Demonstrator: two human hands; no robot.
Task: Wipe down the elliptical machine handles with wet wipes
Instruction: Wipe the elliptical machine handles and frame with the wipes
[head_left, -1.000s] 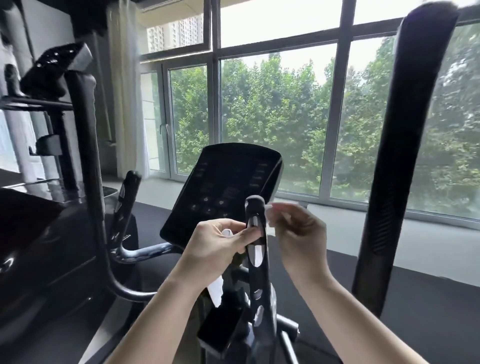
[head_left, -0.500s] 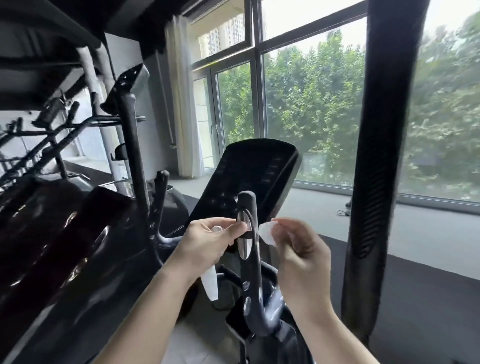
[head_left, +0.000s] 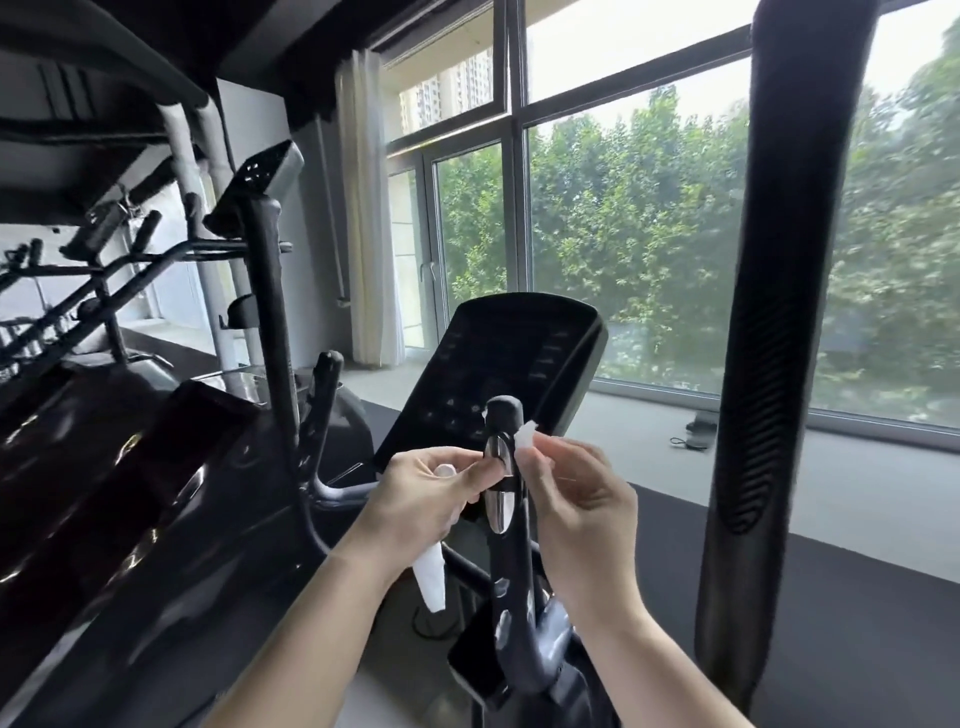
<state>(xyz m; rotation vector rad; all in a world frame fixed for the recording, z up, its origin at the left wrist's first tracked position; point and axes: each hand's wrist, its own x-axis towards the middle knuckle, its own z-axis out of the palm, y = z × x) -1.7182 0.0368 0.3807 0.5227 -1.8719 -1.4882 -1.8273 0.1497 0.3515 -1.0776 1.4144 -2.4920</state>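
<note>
Flanking the short handle (head_left: 511, 551) at lower centre, both hands hold white wipe material. The left hand (head_left: 426, 499) curls its fingers round a wipe (head_left: 430, 577) whose tail hangs below the fist, with the thumb tip against the handle's silver pad. The right hand (head_left: 576, 504) pinches a wipe end (head_left: 525, 435) just right of the handle's top. Whether the two pieces are one wipe is unclear. The console (head_left: 519, 358) stands behind, and a tall handle (head_left: 789, 312) rises at the right.
</note>
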